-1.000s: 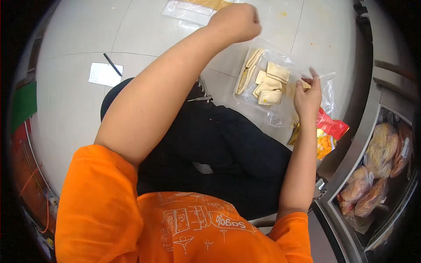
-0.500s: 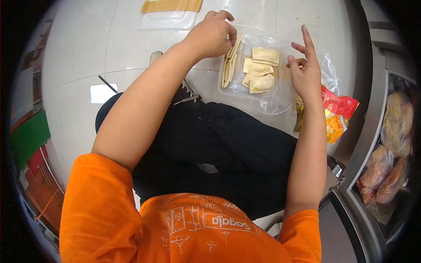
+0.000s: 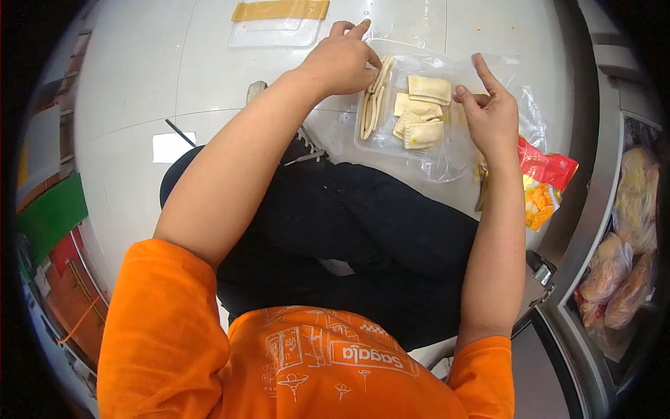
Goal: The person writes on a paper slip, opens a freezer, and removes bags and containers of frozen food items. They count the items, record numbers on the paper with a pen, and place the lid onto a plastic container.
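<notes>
A clear plastic container (image 3: 388,143) sits on the tiled floor. Flat, pale filled pastries (image 3: 423,133) with crimped edges overlap inside it, and more pastries (image 3: 371,112) stand on edge along its left wall. My left hand (image 3: 342,61) is over the container's upper left corner, its thumb close to the standing pastries and its other fingers stretched past them; whether it touches them I cannot tell. To the right of the stack, my right hand (image 3: 491,119) has its index finger pointing out and thumb apart, with nothing visible in it. Clear plastic film (image 3: 447,170) lies around the container.
A clear lid with a tan band (image 3: 279,10) lies at the top. On the right are a red and yellow food packet (image 3: 548,171) and an open metal-framed compartment holding bagged food (image 3: 604,269). White paper (image 3: 173,148) with a black stick is on the left.
Both hands stay near the container in much the same poses. My right hand's fingers have shifted slightly, with the thumb now nearer the pastries. The whole view has moved a little.
</notes>
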{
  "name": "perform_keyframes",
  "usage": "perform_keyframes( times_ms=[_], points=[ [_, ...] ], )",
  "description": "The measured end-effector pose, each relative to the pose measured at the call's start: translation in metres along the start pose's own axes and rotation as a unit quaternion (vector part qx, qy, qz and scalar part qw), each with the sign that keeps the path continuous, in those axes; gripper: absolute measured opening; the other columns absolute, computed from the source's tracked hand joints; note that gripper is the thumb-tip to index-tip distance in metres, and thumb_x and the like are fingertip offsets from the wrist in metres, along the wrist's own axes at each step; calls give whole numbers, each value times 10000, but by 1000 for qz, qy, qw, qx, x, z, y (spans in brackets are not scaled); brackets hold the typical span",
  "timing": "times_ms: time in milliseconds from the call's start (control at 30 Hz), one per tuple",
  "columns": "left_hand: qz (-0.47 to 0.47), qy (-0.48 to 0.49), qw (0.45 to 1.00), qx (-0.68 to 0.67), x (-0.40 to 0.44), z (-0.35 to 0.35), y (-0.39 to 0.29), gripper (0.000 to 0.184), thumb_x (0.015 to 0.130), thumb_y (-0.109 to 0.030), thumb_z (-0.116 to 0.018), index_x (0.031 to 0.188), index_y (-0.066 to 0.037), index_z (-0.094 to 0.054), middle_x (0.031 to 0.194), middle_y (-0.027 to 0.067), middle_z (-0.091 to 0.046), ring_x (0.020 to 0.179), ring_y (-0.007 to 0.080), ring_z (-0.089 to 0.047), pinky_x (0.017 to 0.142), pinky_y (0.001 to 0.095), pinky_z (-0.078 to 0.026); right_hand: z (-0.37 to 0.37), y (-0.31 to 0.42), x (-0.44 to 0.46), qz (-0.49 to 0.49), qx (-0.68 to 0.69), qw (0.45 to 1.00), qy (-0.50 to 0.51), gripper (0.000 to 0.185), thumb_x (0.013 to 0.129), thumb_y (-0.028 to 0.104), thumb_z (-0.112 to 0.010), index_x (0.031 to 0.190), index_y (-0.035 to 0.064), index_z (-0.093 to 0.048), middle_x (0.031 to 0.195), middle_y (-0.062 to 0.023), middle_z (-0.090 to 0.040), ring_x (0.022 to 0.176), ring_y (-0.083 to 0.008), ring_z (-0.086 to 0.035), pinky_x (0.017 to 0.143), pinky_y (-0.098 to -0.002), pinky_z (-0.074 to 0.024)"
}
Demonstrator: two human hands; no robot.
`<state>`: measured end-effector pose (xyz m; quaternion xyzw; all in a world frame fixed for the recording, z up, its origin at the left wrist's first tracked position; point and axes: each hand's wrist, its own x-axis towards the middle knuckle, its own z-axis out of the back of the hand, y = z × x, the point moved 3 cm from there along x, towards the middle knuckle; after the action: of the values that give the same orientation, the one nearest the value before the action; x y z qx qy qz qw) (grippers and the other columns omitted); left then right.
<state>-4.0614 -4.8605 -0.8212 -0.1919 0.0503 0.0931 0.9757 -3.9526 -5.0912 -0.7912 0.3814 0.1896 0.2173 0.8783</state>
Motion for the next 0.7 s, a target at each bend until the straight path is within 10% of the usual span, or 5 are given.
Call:
perform_keyframes(
  times_ms=[100, 700],
  points=[
    [8, 3, 1000, 6, 0, -2, 3, 336, 806, -201, -636, 1094, -173, -808, 1584, 219, -392, 1420, 439, -364, 1180, 452, -364, 1, 0, 0, 7, -17, 999, -31, 648, 909, 153, -704, 1507, 64, -471, 820, -175, -763, 789, -188, -757, 803, -294, -547],
    [77, -3, 987, -142, 0, -14, 3, 548, 737, -208, -857, 1235, -123, -645, 1263, 139, -649, 1196, 344, -594, 1019, 430, -492, 1, -12, 5, -27, -21, 997, -75, 620, 940, 87, -648, 1517, 17, -432, 1185, -199, -725, 818, -150, -763, 641, -280, -537]
  ],
)
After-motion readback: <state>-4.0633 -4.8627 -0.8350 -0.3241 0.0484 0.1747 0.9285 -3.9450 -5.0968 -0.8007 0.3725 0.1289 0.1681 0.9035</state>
